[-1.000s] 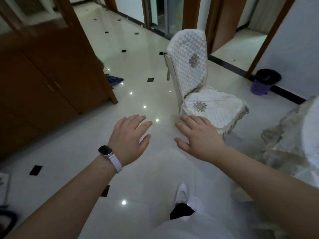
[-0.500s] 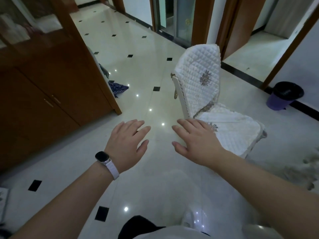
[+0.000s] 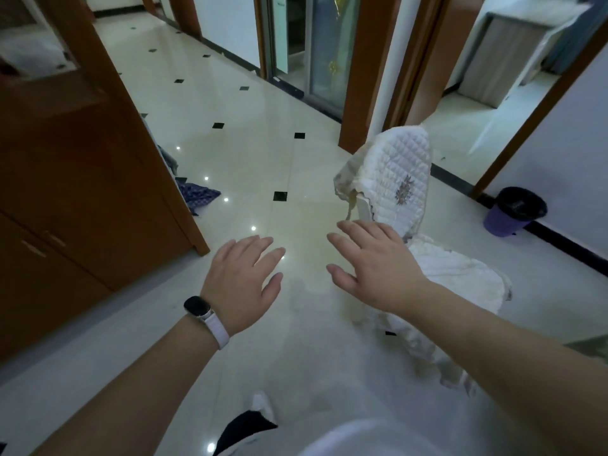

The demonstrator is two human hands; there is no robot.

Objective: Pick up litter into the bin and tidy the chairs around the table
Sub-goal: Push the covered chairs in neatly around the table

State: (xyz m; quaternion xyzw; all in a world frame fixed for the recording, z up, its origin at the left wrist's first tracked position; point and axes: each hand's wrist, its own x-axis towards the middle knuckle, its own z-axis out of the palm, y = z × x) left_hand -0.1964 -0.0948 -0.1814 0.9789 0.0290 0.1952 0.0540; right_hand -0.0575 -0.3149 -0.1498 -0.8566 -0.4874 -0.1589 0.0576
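Note:
A chair with a white quilted cover (image 3: 401, 189) stands on the tiled floor right of centre, its seat partly hidden behind my right forearm. My right hand (image 3: 371, 264) is stretched out flat, fingers straight, in front of the chair's lower back; whether it touches the cover is unclear. My left hand (image 3: 243, 281), with a watch on its wrist, is held out flat over the bare floor to the left, holding nothing. A purple bin with a black liner (image 3: 513, 212) stands against the wall at the right.
A brown wooden cabinet (image 3: 82, 199) fills the left side. A blue patterned cloth (image 3: 197, 195) lies on the floor by its corner. Doorways with brown frames open at the back. My white shoe (image 3: 260, 406) shows at the bottom.
The view has swung left and forward: the chair and bin have shifted right in the frame. Both hands stay outstretched and flat. The draped table edge at the right has left the view.

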